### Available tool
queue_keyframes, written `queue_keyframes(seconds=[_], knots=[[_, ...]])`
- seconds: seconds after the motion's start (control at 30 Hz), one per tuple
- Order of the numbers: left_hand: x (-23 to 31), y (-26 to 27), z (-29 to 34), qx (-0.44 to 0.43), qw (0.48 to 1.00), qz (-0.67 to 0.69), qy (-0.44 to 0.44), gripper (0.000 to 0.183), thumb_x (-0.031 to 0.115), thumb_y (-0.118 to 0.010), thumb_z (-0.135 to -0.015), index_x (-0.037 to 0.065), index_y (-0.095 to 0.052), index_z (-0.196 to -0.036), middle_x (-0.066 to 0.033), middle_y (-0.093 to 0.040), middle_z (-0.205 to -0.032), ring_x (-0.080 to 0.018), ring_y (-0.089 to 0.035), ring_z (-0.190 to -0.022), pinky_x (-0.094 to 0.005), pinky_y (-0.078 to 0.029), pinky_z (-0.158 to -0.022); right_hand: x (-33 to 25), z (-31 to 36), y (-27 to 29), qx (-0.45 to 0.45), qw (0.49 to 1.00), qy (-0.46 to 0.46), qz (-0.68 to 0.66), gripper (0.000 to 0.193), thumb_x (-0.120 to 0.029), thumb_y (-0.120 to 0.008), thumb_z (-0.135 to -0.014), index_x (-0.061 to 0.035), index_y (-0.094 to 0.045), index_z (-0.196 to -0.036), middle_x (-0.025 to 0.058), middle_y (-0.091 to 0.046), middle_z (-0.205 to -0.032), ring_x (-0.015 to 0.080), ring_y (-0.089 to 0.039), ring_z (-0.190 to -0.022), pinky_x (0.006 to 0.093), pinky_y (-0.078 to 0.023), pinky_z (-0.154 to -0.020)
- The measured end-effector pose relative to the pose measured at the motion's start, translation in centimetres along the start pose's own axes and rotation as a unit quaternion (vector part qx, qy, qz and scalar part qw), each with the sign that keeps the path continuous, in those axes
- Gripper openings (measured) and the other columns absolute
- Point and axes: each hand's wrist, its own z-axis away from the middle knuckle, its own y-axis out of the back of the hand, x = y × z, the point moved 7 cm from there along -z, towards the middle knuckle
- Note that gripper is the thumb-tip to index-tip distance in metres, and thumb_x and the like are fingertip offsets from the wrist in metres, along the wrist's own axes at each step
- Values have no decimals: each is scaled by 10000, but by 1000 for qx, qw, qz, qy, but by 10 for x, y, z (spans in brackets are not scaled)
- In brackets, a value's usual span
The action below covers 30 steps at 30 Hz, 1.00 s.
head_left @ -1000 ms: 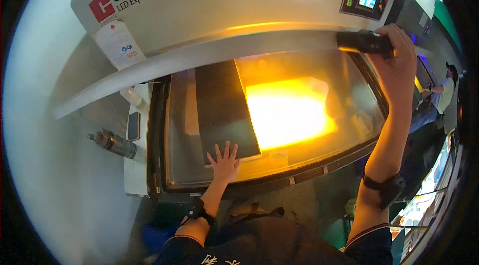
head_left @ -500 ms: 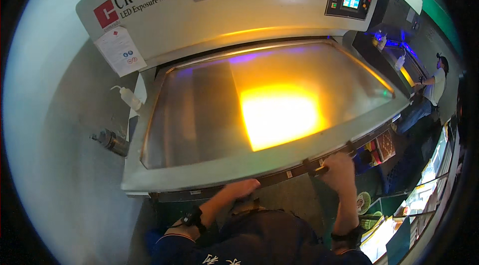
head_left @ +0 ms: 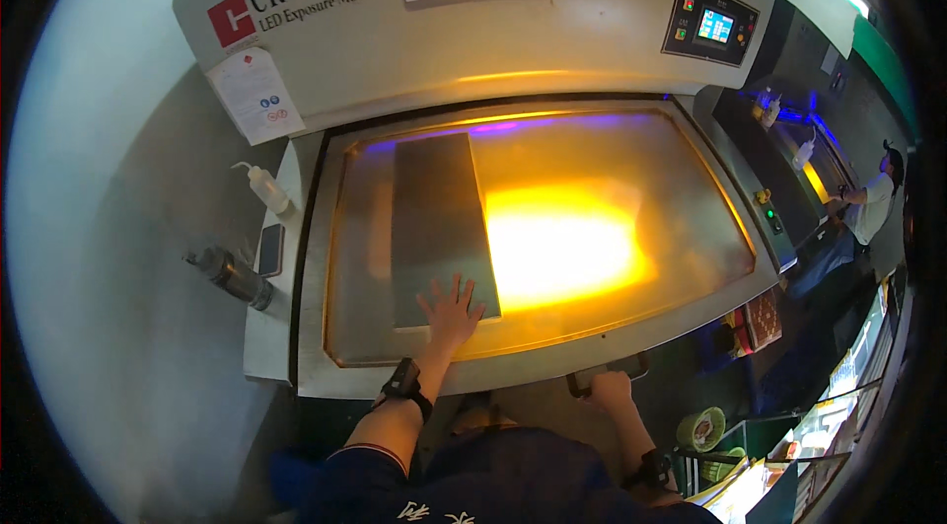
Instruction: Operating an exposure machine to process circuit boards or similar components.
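We have the left hand (head_left: 453, 312) released and spread flat, fingers fanned over the near end of the dark panel (head_left: 439, 218); can't tell if a clear sheet lies between. The right hand (head_left: 609, 393) is clenched, grasping the black handle (head_left: 636, 363) at the front edge of the grey frame (head_left: 355, 381). We note the dark panel sits in the left half of the bed (head_left: 691, 258), long side running front to back, its right edge against a bright yellow glow (head_left: 567, 248). Behind, the big pale machine (head_left: 592, 45) carries a control box (head_left: 681, 45) with a lit screen (head_left: 715, 27), plus two paper sheets (head_left: 256, 95). On the left tabletop (head_left: 268, 327) we get a white squeeze bottle (head_left: 265, 188), a phone (head_left: 270, 250) and, just beside it, a dark bottle (head_left: 232, 274). Black bands (head_left: 404, 384) on both forearms. Far right, we see another person (head_left: 870, 208) at a second machine (head_left: 804, 149); green baskets (head_left: 701, 429) lower right.
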Motion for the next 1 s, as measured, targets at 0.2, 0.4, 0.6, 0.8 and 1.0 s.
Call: queue_keyframes(seconds=[0.2,0.4,0.6,0.8,1.0], knots=[[-4,-2,-3,1,997,-80,23,637,584,-343,-983,256,-317,-1528,-35,-197,-1622,-465,-103,-1466,-746,-24,-1106,-2,25,59,117,963,138,-198,300,-360,-761,-760,-78,-714,-852,113,-706,-907,273,-670,-910,427,-476,-848],[9,6,-18,7,998,-54,13,644,557,-436,-955,240,-356,-1510,-38,-205,-1621,-468,-100,-1466,-718,-38,-1124,135,53,-53,326,601,-191,-704,219,-112,-617,-863,6,-630,-1047,109,-629,-1057,217,-594,-1043,354,-440,-937],[-8,-17,-13,-32,997,-67,31,661,572,-451,-940,263,-349,-1516,-15,-172,-1635,-467,-81,-1472,-696,-35,-1130,18,-98,-80,311,846,122,-416,392,-295,-607,-885,-39,-623,-1181,196,-651,-1149,386,-601,-1106,453,-483,-939],[-9,-12,-15,-15,998,-65,23,680,598,-430,-939,270,-332,-1526,-14,-180,-1634,-456,-76,-1478,-687,-31,-1130,-62,-157,-100,91,947,101,-290,380,-282,-600,-881,-55,-626,-1186,191,-657,-1144,388,-607,-1090,451,-486,-936],[17,-23,-23,-33,999,-38,9,684,605,-417,-941,268,-324,-1530,-12,-164,-1638,-457,-72,-1477,-690,-25,-1129,-61,-128,-111,35,961,71,-266,371,-268,-594,-878,-71,-629,-1191,186,-663,-1138,389,-613,-1074,449,-489,-932]])
